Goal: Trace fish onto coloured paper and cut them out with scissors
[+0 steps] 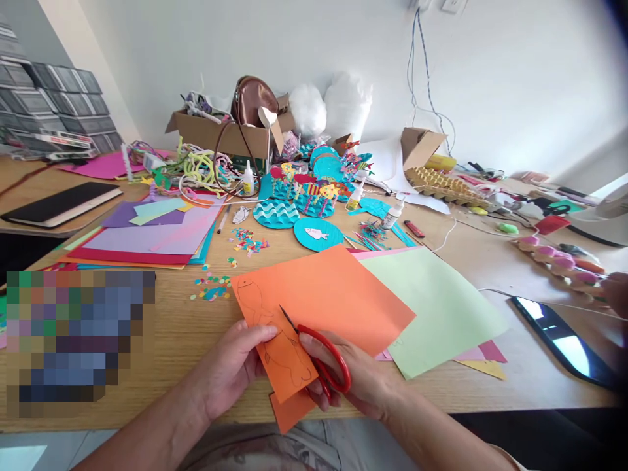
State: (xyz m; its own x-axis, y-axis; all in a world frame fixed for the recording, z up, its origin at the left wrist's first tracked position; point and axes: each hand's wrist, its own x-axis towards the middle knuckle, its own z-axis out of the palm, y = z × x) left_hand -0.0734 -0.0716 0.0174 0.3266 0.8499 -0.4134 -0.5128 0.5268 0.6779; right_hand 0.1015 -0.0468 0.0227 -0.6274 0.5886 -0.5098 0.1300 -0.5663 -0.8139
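Observation:
My left hand (pixel 235 366) pinches the left part of an orange sheet (pixel 324 294), thumb on top and fingers underneath. Fish outlines are drawn in pencil on a narrow strip along the sheet's left side, one at the top and one lower down. Red-handled scissors (pixel 333 363) are in my right hand (pixel 360 383), their dark blade lying over the paper beside the drawn strip. The lower blade is hidden under the paper. Below the strip hangs another orange piece (pixel 289 412). A pale green sheet (pixel 436 307) lies to the right, partly under the orange one.
Behind the orange sheet lie a blue disc (pixel 318 234) with a white fish, confetti (pixel 213 286) and glue bottles (pixel 393 214). Stacked coloured paper (pixel 147 235) is at the left, a phone (pixel 562 340) at the right. A cardboard box (pixel 223 137) stands near the wall.

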